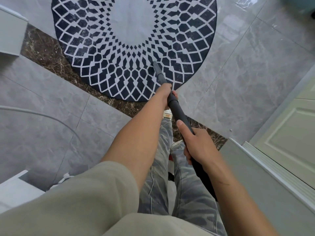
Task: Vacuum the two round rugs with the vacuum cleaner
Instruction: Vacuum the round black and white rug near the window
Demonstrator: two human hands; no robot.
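L hand (165,93), R hand (196,143) grip vac wand (179,111); nozzle (156,65) on rug (102,48) (navy/white).

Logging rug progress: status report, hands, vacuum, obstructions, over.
Both gripping: left hand forward on vacuum wand, right hand behind. Tip of nozzle on round rug, patterned ring. At left, pale cord on tiles, off the rug.

- The round rug (133,48) ran off the top edge, far rim out of sight.
- On the rug's near part, the nozzle tip (155,64) was blurred: touching the pile or just above it, no telling.
- At the rug's near rim, the left hand (165,94) hid its fingers behind the vacuum wand (179,111).
- Nearer than the rug, the wand's rear end was hidden under the right hand (196,142) and forearm (230,184).
- Left of the rug, a white cabinet (10,31) was cut by the frame.
- Right of the rug, a door (289,133) was cut off too.
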